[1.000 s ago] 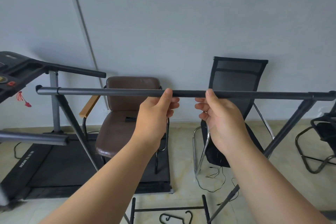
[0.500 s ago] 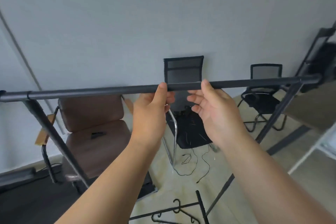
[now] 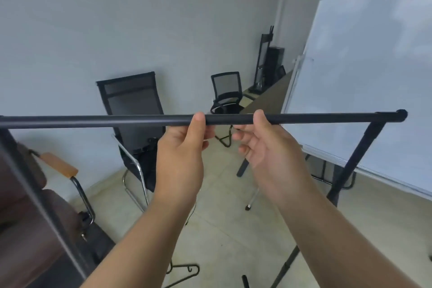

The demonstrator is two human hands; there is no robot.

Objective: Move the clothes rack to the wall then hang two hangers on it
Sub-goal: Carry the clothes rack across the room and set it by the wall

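Right in the middle, both hands grip the clothes rack (image 3: 105, 121) top bar, left hand (image 3: 182, 147) and right hand (image 3: 268, 149) side by side; a hanger (image 3: 187, 272) lies on the floor below.

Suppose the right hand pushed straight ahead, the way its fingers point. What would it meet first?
Probably the small black mesh chair beyond the rack bar that the right hand holds; depth is unclear, so the wall behind is possible.
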